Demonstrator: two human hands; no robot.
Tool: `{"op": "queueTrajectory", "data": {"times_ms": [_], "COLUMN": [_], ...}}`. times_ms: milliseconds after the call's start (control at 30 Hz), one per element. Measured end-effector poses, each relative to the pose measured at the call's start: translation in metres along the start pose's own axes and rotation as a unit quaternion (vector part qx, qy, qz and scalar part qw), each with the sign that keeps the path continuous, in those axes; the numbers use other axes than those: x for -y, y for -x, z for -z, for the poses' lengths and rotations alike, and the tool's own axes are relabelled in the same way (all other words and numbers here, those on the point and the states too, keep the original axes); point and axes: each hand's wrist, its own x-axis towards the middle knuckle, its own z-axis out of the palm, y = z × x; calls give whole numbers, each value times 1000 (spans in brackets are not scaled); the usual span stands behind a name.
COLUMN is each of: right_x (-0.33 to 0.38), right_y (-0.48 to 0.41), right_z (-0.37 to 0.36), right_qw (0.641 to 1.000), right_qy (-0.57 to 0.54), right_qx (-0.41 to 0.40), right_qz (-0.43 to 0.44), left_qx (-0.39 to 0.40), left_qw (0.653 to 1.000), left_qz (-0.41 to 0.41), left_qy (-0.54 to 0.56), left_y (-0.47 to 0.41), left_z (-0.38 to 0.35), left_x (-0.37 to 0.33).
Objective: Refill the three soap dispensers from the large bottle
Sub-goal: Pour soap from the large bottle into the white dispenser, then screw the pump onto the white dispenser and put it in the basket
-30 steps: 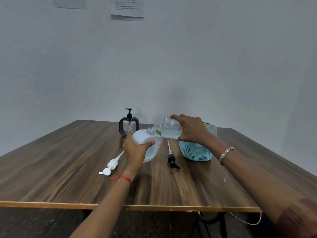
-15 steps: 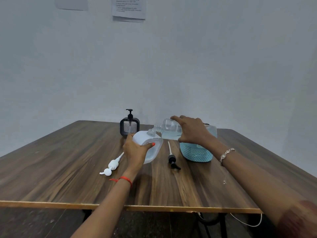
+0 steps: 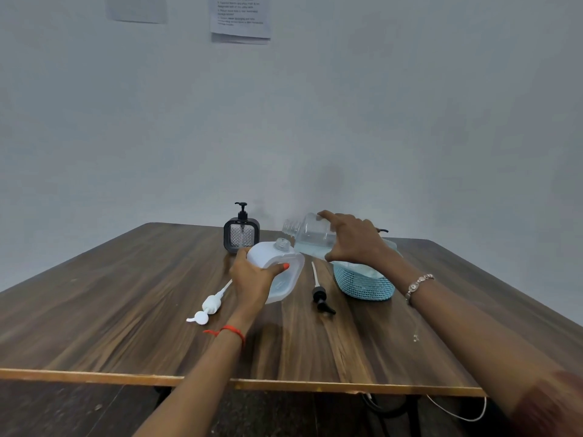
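My left hand (image 3: 252, 279) grips a white soap dispenser (image 3: 280, 269) standing open-necked on the table (image 3: 110, 310), tilted a little. My right hand (image 3: 356, 238) holds a clear bottle (image 3: 310, 236) on its side above it, with pale blue liquid low inside and its open mouth raised just above and to the right of the dispenser's neck. No liquid is visibly flowing. A white pump head (image 3: 208, 305) lies left of my left hand. A black pump head (image 3: 320, 294) lies to the right. A black square dispenser (image 3: 241, 233) with its pump on stands behind.
A light blue woven basket (image 3: 362, 285) sits under my right wrist, holding something pale. The table's front edge runs across the bottom of the view, with cables hanging beneath. Papers are stuck on the grey wall behind.
The clear bottle's mouth has lifted up and away from the white dispenser's neck. Both hands keep their grip; the view has shifted slightly.
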Motion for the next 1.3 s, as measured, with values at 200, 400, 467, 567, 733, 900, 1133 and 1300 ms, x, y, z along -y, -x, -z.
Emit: {"op": "queueTrajectory", "data": {"times_ms": [200,400,467,567,733,900,1133,1300], "right_x": [1,0,0,3,11,17,22,19], "right_y": [-10,-21,-27,-38,-51,-60,-69,-72], "right_z": [-3,-12,-17,-29,-57,-89,-123,-140], "right_qw": [995,937,908,856,806,772,764,724], "right_qy": [-93,-332,-401,-494,-566,-609,-627,-671], "right_qx": [-14,-85,-94,-92,-72,-48,-10,30], "right_qz": [-29,-65,-81,-123,-157,-173,-151,-157], "left_qx": [14,22,17,10,-11,-22,-37,-39], "left_qw": [1000,998,998,996,993,995,996,996], "left_qz": [11,37,46,62,79,68,62,71], "left_qy": [16,42,44,61,83,70,47,45], "left_y": [-5,-19,-26,-34,-44,-52,-67,-75], "left_z": [5,16,21,30,47,59,69,75], "left_x": [0,7,9,11,13,20,32,44]}}
